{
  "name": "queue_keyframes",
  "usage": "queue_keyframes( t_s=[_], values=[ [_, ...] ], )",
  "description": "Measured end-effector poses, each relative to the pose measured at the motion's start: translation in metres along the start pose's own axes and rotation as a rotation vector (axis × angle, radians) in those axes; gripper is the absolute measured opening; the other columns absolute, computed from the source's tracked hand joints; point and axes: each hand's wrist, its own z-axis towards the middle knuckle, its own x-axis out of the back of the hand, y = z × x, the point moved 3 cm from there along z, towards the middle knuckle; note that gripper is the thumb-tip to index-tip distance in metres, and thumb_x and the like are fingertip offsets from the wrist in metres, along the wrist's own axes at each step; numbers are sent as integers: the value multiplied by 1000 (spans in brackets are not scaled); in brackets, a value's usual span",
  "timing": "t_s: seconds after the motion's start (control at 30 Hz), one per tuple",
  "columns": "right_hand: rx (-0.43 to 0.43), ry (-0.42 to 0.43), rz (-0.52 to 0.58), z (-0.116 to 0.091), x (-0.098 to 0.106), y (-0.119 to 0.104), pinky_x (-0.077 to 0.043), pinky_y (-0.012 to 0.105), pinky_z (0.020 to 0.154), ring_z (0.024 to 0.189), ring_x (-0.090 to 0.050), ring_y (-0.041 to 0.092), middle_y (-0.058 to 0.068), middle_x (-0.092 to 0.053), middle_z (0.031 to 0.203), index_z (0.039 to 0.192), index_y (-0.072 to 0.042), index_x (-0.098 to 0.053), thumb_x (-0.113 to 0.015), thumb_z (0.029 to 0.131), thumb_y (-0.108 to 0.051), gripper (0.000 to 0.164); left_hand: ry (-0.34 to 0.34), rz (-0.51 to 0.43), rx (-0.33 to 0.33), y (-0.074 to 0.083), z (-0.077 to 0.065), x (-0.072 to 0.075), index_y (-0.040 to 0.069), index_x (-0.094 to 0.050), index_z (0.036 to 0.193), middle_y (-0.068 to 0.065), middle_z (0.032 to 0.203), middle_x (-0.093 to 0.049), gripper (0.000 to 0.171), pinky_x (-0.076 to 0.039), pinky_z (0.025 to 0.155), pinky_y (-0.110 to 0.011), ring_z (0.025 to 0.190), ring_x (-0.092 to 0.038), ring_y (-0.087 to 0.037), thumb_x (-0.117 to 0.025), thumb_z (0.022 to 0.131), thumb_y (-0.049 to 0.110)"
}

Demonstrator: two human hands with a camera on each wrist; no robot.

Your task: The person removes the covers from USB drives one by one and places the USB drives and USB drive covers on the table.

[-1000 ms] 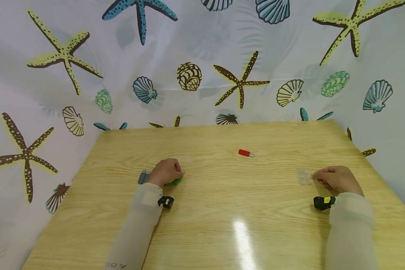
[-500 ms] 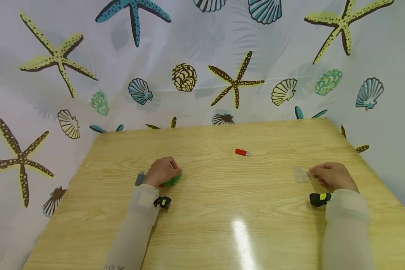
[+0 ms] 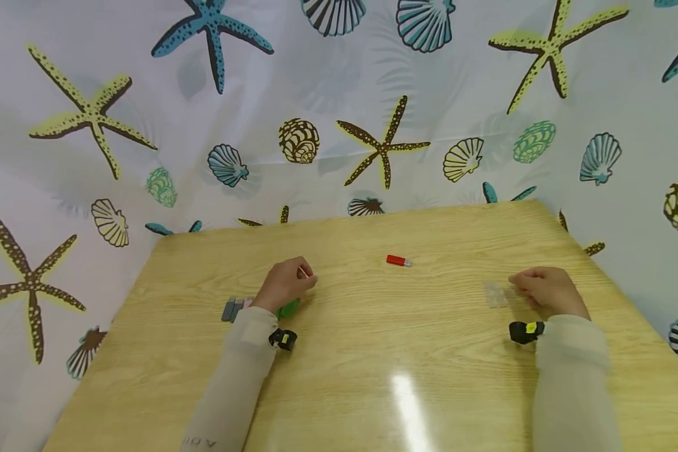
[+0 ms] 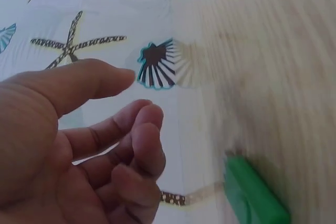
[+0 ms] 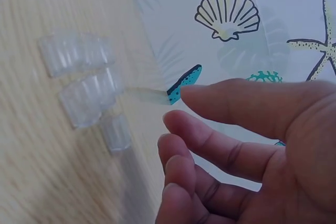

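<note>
My left hand (image 3: 287, 284) hovers beyond a green USB stick (image 3: 288, 308), its fingers loosely curled. The left wrist view shows bare space between thumb and fingertips, with the green stick (image 4: 254, 192) lying apart at the lower right. Partly hidden by that hand, grey USB sticks (image 3: 228, 309) and a pink one (image 3: 248, 304) lie to its left. At the right, several small clear plastic caps (image 5: 86, 98) rest in rows on the table. My right hand (image 3: 548, 292) is beside them; in its wrist view, thumb and fingers are relaxed, holding nothing.
A red USB stick (image 3: 396, 260) with a metal plug lies alone towards the back of the wooden table (image 3: 361, 351). White cloth (image 3: 328, 81) printed with starfish and shells hangs behind and at the sides. Both wrists wear small black cameras.
My left hand has moved away from the green stick, up and to the right, uncovering more of the pink stick. My right hand stays by the clear caps. The head view has shifted slightly.
</note>
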Motion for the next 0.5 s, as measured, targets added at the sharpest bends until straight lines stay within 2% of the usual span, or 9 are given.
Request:
queue_keyframes(
  t_s=[0.17, 0.33, 0.43, 0.5],
  values=[
    [39, 43, -31, -5, 2, -9, -48, 32, 61, 65, -54, 15, 2, -61, 81, 121, 8, -56, -53, 98, -38, 52, -47, -23, -86, 27, 22, -14, 9, -64, 105, -4, 90, -63, 18, -50, 68, -36, 77, -57, -18, -64, 92, 22],
    [77, 53, -31, -8, 3, -16, -53, 34, 70, 81, -60, 23, 16, -63, 102, 122, 8, -55, -53, 98, -38, 52, -143, -44, -170, 54, 43, -33, 6, -62, 118, -6, 99, -64, 29, -52, 76, -37, 89, -60, -19, -64, 92, 20],
    [97, 52, -25, -9, 2, -17, -53, 39, 77, 93, -60, 30, 24, -60, 114, 123, 8, -55, -53, 98, -38, 52, -208, -30, -195, 69, 54, -45, 5, -60, 123, -10, 109, -63, 34, -52, 83, -39, 98, -60, -22, -63, 93, 19],
    [98, 54, -11, -9, 1, -17, -53, 41, 79, 95, -59, 32, 25, -58, 117, 122, 6, -56, -53, 98, -39, 52, -239, -10, -204, 78, 61, -52, 5, -59, 125, -13, 115, -62, 35, -51, 87, -41, 102, -59, -24, -63, 93, 18]
  ],
)
